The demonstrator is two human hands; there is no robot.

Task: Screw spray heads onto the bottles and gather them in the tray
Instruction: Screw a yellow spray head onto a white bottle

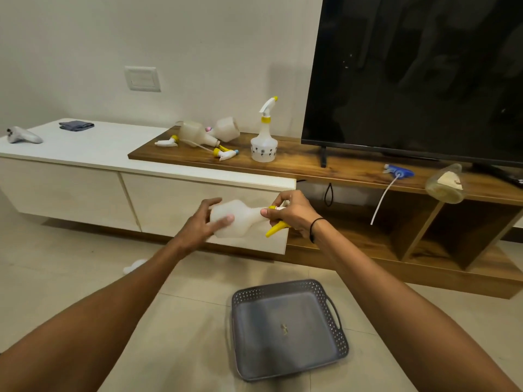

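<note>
Tray (334, 349) comes nearest: a grey perforated one on the floor tiles, with no bottles in it, lying just below and slightly right of both hands. Above it, the translucent bottle (240, 217) is held in the air on its side, its long axis running roughly left to right, base toward the left hand and neck toward the right. The left hand (199, 222) cups the fat body with fingers spread around it, thumb pressed on the front. The right hand (294, 213) is closed around the yellow-collared spray head (278, 226) at the neck, thumb tip at the collar and the yellow trigger poking out below the palm. Whether the threads are fully seated cannot be told; the grip suggests twisting is under way. Because head and neck lie along one line, the turn belongs to the right hand while the left braces, and the tray is an easy drop straight down after that.

Farther back, on the wooden shelf (353, 165), stand one assembled bottle (264, 142), two headless bottles lying down (195, 132) beside loose spray heads (226, 152), and, near the TV (424, 75), a blue spray head (399, 172) and another toppled bottle (447, 183).
</note>
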